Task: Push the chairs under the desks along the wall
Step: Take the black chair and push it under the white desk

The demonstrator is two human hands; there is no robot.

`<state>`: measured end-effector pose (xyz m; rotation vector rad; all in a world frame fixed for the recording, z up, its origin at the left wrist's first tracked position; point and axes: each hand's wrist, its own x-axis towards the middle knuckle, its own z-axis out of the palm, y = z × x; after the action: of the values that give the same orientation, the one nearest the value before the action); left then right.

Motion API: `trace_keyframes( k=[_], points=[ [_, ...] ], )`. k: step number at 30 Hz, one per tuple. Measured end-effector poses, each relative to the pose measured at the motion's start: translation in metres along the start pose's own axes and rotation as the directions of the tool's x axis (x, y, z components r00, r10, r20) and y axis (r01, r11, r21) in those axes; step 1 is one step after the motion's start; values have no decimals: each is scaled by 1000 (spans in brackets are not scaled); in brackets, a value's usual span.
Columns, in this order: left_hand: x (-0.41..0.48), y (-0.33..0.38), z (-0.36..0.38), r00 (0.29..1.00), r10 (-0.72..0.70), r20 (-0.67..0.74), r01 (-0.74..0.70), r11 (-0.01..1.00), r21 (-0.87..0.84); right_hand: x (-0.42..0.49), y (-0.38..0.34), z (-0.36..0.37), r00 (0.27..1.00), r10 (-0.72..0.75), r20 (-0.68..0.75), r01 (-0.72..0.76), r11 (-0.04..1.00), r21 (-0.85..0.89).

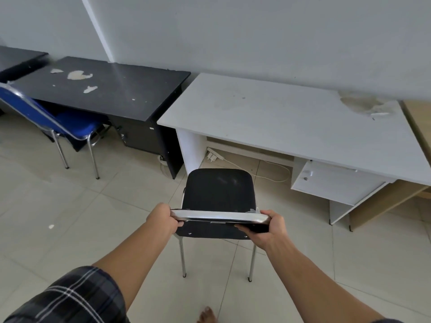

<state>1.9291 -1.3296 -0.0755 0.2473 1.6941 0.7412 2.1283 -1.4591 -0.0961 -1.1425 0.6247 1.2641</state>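
A black chair [219,190] with chrome legs stands on the tiled floor in front of the white desk [279,117], its seat front near the desk's opening. My left hand [163,217] grips the left end of the chrome top rail of its backrest. My right hand [268,227] grips the right end. To the left, a blue chair [72,125] has its seat partly under the black desk [112,89], backrest sticking out.
A power strip [215,156] and white cable [272,169] lie on the floor under the white desk. A white drawer unit [335,183] fills that desk's right side. A wooden desk [419,122] adjoins at far right; another dark desk [16,59] at far left. My bare foot [207,314] is below.
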Motion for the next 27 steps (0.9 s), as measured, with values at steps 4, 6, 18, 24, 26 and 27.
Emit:
trace_keyframes(
  k=[4, 6, 18, 24, 26, 27],
  points=[
    [20, 31, 32, 1000, 20, 11, -21, 998, 64, 18, -11, 23, 1000, -11, 10, 10, 998, 60],
    [30, 45, 51, 999, 47, 4, -48, 993, 109, 28, -21, 37, 1000, -14, 16, 13, 996, 86],
    [72, 115, 161, 998, 50, 33, -54, 986, 155, 96, -93, 116, 999, -7, 50, -1, 986, 165],
    [103, 147, 195, 998, 43, 54, -51, 984, 173, 120, -105, 150, 999, -18, 43, 8, 975, 224],
    [114, 160, 204, 997, 32, 67, -44, 982, 183, 126, -106, 163, 999, -30, 35, 21, 971, 237],
    [120, 168, 208, 997, 25, 74, -39, 981, 189, 130, -107, 171, 999, -33, 31, 24, 970, 244]
  ],
)
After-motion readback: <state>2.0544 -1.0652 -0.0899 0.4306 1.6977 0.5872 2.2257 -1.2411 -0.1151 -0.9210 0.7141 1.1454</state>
